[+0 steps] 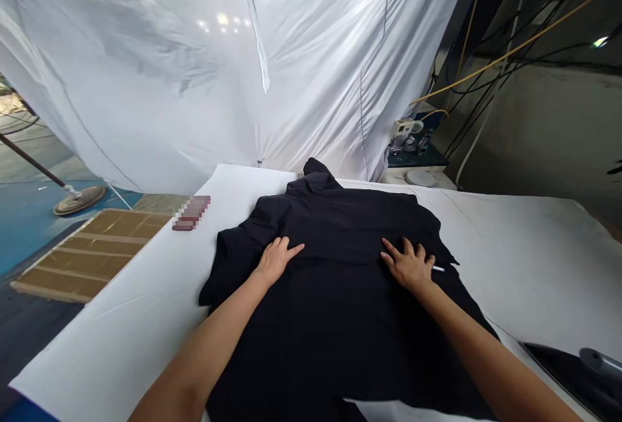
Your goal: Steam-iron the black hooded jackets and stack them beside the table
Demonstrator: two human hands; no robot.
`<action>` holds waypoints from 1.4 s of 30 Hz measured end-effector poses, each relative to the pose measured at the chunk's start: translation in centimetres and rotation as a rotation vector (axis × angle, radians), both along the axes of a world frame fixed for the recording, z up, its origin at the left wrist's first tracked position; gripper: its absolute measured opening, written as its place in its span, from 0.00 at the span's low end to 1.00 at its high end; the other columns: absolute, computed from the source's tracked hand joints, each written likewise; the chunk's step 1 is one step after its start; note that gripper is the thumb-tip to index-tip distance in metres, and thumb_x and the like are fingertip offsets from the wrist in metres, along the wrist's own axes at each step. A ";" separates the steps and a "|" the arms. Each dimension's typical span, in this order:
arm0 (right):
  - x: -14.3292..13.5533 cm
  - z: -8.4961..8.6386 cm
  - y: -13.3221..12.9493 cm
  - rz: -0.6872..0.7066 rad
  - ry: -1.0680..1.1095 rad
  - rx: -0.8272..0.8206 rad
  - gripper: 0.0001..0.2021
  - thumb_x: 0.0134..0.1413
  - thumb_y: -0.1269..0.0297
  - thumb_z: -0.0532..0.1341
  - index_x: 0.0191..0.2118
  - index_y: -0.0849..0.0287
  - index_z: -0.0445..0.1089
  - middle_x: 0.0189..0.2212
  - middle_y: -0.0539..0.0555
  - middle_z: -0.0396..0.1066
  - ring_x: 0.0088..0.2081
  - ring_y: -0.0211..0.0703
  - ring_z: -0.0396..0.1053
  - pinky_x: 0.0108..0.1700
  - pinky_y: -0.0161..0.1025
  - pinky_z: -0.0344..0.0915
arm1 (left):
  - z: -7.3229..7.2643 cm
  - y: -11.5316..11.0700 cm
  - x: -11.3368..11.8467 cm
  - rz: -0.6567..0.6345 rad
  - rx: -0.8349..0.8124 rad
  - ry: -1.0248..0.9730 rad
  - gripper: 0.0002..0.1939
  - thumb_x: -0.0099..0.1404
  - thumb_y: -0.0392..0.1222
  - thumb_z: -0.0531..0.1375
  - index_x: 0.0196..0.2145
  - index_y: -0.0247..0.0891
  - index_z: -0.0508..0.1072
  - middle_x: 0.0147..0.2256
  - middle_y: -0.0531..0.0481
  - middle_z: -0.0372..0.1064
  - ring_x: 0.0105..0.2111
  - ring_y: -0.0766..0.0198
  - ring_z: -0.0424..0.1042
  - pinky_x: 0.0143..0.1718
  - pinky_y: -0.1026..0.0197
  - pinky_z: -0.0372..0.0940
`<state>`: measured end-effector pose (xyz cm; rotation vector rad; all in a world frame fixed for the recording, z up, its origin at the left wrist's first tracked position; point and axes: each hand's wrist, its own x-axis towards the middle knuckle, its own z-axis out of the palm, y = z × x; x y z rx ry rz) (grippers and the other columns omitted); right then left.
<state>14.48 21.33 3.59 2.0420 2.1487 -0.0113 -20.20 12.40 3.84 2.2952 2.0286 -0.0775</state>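
Note:
A black garment (340, 305) with short sleeves and a collar lies spread on a white-covered table (136, 325), its collar bunched at the far side. My left hand (275, 258) rests on its left part near the sleeve, thumb stretched out to the right. On the right part of the garment, my right hand (409, 264) lies with its fingers spread. A small white object (438, 269) shows beside my right hand; whether the hand touches it is unclear.
An iron (573, 370) stands at the table's near right corner. A blurred dark red item (191, 213) lies near the left edge. Behind hangs a white sheet (194, 72). Sewing-machine-like equipment (408, 140) is at the back right, and flat cardboard (97, 250) is at the left.

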 end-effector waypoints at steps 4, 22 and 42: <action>-0.8 0.5 0.5 -0.013 0.008 -0.051 0.23 0.55 0.46 0.45 0.56 0.36 0.58 0.59 0.55 0.51 0.57 0.68 0.46 0.49 0.68 0.43 | 1.2 1.3 -2.1 0.054 -0.342 -0.299 0.24 0.55 0.26 0.51 0.43 0.51 0.73 0.35 0.52 0.65 0.37 0.66 0.67 0.41 0.66 0.62; -23.2 4.8 13.6 -0.036 0.534 0.051 0.46 0.43 0.39 0.56 0.63 0.65 0.43 0.46 0.67 0.67 0.46 0.58 0.66 0.44 0.49 0.62 | -2.4 6.6 -9.3 0.706 0.162 -0.041 0.13 0.66 0.41 0.45 0.40 0.35 0.66 0.37 0.42 0.70 0.38 0.57 0.70 0.38 0.57 0.61; -11.7 0.2 5.7 0.107 0.006 0.029 0.31 0.47 0.36 0.46 0.59 0.35 0.52 0.63 0.51 0.44 0.60 0.77 0.30 0.47 0.78 0.27 | -2.6 6.2 -8.1 0.373 0.005 -0.128 0.28 0.62 0.57 0.48 0.59 0.55 0.53 0.63 0.51 0.43 0.62 0.44 0.35 0.57 0.35 0.34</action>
